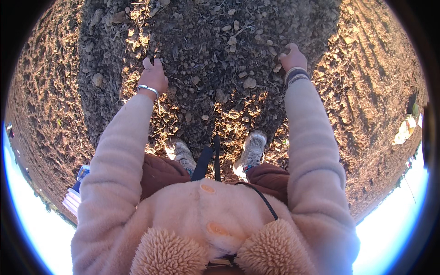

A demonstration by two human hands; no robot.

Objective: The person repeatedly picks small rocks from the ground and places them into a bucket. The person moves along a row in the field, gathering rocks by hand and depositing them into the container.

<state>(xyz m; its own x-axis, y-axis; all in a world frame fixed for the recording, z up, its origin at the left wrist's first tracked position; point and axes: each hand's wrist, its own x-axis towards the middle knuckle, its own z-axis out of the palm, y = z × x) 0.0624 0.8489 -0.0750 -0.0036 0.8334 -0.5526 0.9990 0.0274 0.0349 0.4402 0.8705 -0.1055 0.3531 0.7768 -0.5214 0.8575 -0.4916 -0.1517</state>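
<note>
My left hand (153,76), with a silver bangle at the wrist, reaches low over the soil at the left, its thumb and a finger near each other; whether something small is between them I cannot tell. On the right, my right hand (293,59) is over the ground with thumb and forefinger curved and a small gap between their tips. Close by it lies a small pale clod or tuber (277,68). Similar tan lumps, such as an oval one (226,28) and a rounder one (249,83), are scattered between the hands among dry leaves and stalks.
My shoes (253,147) stand on the dry soil (357,103) near my body, with dark straps (202,163) hanging between them. A pale object (405,130) lies at the far right. Blue and whitish items (72,199) sit at the left, partly behind my sleeve.
</note>
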